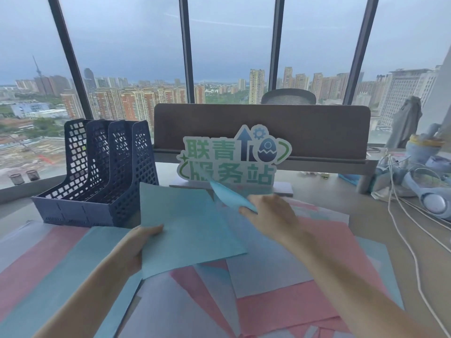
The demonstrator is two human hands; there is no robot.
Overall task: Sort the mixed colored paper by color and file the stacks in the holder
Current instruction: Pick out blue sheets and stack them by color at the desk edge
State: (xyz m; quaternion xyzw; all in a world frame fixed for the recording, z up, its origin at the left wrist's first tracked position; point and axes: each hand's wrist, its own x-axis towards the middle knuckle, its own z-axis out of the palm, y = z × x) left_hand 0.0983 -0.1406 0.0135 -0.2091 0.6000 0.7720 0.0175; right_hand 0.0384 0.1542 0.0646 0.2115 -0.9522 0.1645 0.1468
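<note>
- A dark blue mesh file holder (97, 176) is seen standing upright at the far left of the desk (314, 191), its slots open toward the viewer; a strip of bare desk lies in front of its base.
- Loose pink, blue and pale lavender sheets (292, 298) are spread overlapping across the near desk, from the left edge of the view almost to the white cables (410, 242) at the right.
- A stack of light blue paper (185, 230) is held above the spread, its left edge pinched by the left hand (136, 250), thumb on top and fingers curled beneath.
- The stack's top left corner is seen just beside the holder's nearest wall.
- A single blue sheet (229, 195) is gripped at its lower end by the right hand (271, 215), fingers curled around it, and is lifted tilted in front of a green-lettered sign (231, 159).
- Blue headphones (432, 201) and clutter are shown at the desk's right edge.
</note>
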